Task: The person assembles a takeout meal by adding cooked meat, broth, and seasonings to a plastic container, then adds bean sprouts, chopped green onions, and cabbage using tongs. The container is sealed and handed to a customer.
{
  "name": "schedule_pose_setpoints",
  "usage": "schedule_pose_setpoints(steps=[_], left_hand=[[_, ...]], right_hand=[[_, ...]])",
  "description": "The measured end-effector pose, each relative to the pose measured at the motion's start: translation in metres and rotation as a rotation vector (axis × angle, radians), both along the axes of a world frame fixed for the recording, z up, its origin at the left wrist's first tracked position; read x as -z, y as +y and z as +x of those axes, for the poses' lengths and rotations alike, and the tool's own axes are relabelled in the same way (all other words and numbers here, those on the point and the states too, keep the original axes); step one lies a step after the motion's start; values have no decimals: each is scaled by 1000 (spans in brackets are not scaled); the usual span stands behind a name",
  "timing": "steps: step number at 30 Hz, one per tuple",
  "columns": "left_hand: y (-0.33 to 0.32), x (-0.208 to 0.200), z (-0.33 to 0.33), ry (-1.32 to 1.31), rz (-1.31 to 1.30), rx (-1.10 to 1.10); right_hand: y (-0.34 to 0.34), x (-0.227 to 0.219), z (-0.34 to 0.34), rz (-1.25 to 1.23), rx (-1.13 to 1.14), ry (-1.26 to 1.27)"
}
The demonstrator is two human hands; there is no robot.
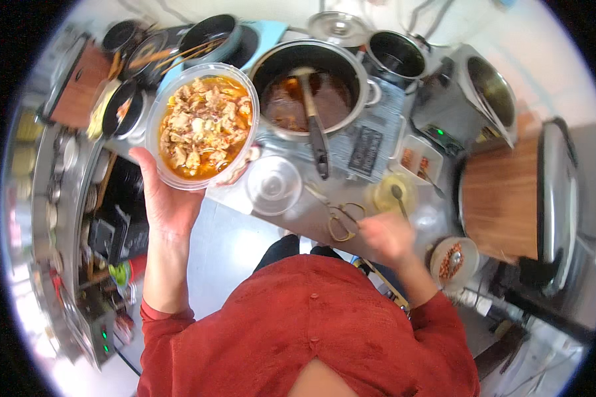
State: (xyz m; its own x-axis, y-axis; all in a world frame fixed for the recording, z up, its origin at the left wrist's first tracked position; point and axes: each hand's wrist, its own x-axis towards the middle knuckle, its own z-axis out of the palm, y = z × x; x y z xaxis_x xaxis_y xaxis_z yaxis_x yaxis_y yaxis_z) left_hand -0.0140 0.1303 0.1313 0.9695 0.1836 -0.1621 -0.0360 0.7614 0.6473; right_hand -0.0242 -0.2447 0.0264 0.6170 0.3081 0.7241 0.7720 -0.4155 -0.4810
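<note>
My left hand [171, 210] holds up a round clear plastic tub [153, 135] at the left, thumb along its side. Chunks of meat [205, 122] in orange-red oily broth fill it. On the metal counter beside the tub lies a round clear lid [274, 185]. My right hand [387, 237] is smeared by motion over the counter's front edge. It is close to a pair of scissors [342, 227] with yellowish handles and to a dark spoon [397, 193] standing in a yellowish bowl [381, 195]. Its fingers and anything in them cannot be made out.
A large pot [371, 99] of brown broth, with a black-handled ladle [318, 145] in it, stands behind the lid. A white divided box [414, 142], a bowl of peanuts [453, 243] and a wood-sided bin [500, 198] are to the right. Smaller pans [212, 33] stand back left.
</note>
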Motion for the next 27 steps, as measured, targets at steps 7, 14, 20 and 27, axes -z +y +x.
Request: schedule_pose_setpoints(steps=[7,14,20,27], left_hand=[[38,25,-83,89,19,-232],[76,76,-122,211,-4,-388],[128,121,-90,259,69,-308],[194,166,-27,304,228,-67]], right_hand=[[145,86,-8,-518,-106,57],[186,92,57,-734,259,504],[176,95,77,-711,283,764],[169,102,64,-428,347,819]])
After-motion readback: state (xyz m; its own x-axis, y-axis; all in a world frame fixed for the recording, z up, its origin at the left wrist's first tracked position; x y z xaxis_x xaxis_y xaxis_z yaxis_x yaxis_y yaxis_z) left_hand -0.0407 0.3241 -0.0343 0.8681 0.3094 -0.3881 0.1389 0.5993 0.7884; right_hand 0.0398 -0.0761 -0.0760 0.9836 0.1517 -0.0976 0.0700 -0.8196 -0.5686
